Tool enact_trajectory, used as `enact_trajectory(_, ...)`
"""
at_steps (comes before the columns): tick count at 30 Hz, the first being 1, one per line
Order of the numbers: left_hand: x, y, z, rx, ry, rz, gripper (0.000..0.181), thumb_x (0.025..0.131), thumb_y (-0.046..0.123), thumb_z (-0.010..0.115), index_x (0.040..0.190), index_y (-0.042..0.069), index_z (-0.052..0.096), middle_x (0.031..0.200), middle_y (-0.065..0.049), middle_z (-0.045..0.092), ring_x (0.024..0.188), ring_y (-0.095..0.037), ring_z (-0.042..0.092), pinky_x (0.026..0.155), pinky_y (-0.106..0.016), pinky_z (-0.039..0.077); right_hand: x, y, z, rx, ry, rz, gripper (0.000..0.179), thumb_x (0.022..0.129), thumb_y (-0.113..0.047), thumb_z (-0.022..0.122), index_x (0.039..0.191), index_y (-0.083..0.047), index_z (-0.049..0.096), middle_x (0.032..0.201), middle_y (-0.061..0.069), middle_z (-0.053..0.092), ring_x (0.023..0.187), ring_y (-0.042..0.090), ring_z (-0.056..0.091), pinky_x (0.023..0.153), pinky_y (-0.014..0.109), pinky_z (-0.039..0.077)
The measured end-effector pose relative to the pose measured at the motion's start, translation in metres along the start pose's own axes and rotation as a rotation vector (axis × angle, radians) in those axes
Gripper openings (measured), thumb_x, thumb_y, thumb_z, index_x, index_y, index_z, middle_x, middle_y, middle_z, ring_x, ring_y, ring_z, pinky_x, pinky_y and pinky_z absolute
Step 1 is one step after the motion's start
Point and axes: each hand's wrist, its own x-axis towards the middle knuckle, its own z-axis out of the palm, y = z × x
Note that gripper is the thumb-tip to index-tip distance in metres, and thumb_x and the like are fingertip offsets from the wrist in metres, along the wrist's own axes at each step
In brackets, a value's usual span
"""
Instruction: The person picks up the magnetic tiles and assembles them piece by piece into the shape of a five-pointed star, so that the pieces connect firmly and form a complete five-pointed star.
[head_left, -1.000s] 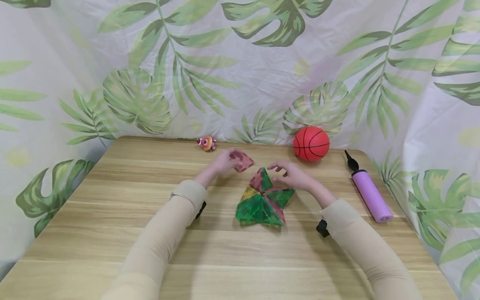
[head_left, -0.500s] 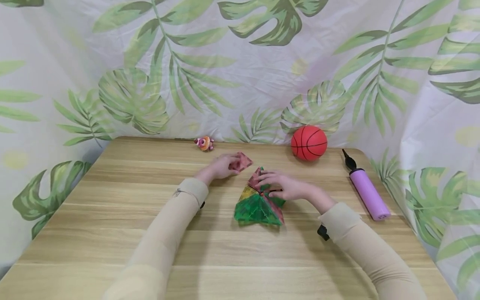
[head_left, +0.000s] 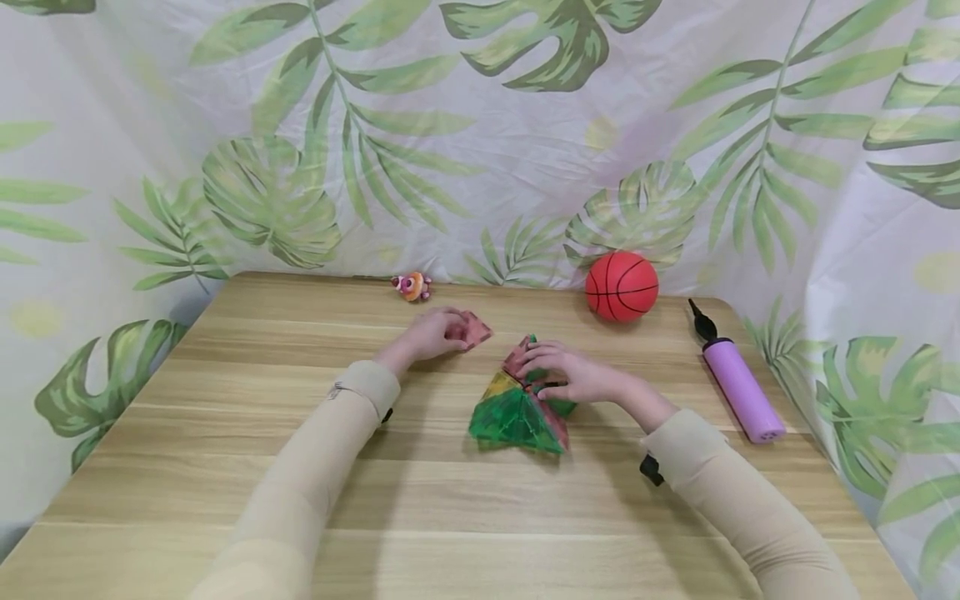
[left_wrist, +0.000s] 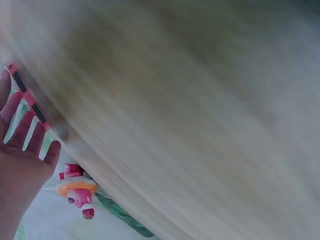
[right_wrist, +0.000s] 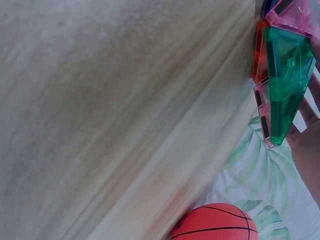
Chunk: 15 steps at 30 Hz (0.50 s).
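My left hand [head_left: 433, 333] holds a translucent red magnetic tile [head_left: 476, 330] by its left side, close over the table. In the left wrist view this tile [left_wrist: 29, 97] shows edge-on, with dark magnet strips, against the fingers. Right of it stands a pointed cluster of magnetic tiles [head_left: 513, 418], mostly green with red and yellow parts. My right hand [head_left: 573, 373] grips the cluster's upper right part, fingers over the top and thumb lower down. In the right wrist view a green tile [right_wrist: 287, 80] covers part of those fingers.
On the wooden table [head_left: 465, 533], a small pink toy figure [head_left: 412, 287] with an orange ring lies at the back edge. A red basketball [head_left: 622, 287] sits at the back right, with a purple hand pump [head_left: 742, 390] nearby. Leaf-patterned cloth [head_left: 525, 150] hangs behind.
My right hand has come down onto the tile cluster from its upper right. The left hand has taken hold of the red tile and drawn it slightly left and nearer.
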Motion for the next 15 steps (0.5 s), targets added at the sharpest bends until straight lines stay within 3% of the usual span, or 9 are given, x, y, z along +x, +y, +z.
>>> enact_trajectory(3,-0.003,-0.004,-0.001,-0.005,0.016,-0.019,0.041,0.084,0.031,0.071,0.116,0.007,0.064,0.141,-0.019,0.043,0.132,-0.036,0.036,0.104,-0.063,0.024,-0.001,0.0,0.001,-0.049,0.032,-0.008,0.036,0.084,-0.015,0.072,0.118,-0.008,0.062,0.134,0.012,0.053,0.134,0.036,0.033,0.111,0.051,0.024)
enact_trajectory(5,-0.006,-0.008,-0.002,-0.013,0.007,-0.027,0.048,0.084,0.031,0.072,0.122,0.006,0.06,0.143,-0.02,0.04,0.134,-0.037,0.033,0.106,-0.063,0.022,-0.003,-0.001,0.002,-0.081,0.054,-0.008,0.036,0.082,-0.017,0.074,0.116,-0.009,0.063,0.132,0.012,0.054,0.133,0.038,0.034,0.111,0.052,0.024)
enact_trajectory(10,-0.011,-0.016,-0.004,-0.032,-0.041,-0.028,0.069,0.085,0.03,0.07,0.14,-0.001,0.04,0.145,-0.022,0.039,0.135,-0.038,0.032,0.108,-0.059,0.023,-0.005,-0.003,0.004,-0.112,0.09,0.014,0.036,0.08,-0.022,0.076,0.112,-0.01,0.064,0.129,0.012,0.056,0.128,0.034,0.04,0.108,0.05,0.028)
enact_trajectory(15,-0.016,-0.016,-0.009,-0.056,-0.097,-0.035,0.071,0.087,0.026,0.069,0.143,0.0,0.035,0.145,-0.021,0.038,0.135,-0.037,0.032,0.109,-0.056,0.023,-0.006,-0.004,0.008,-0.148,0.12,0.051,0.035,0.079,-0.028,0.076,0.108,-0.013,0.064,0.123,0.008,0.058,0.12,0.027,0.045,0.102,0.046,0.036)
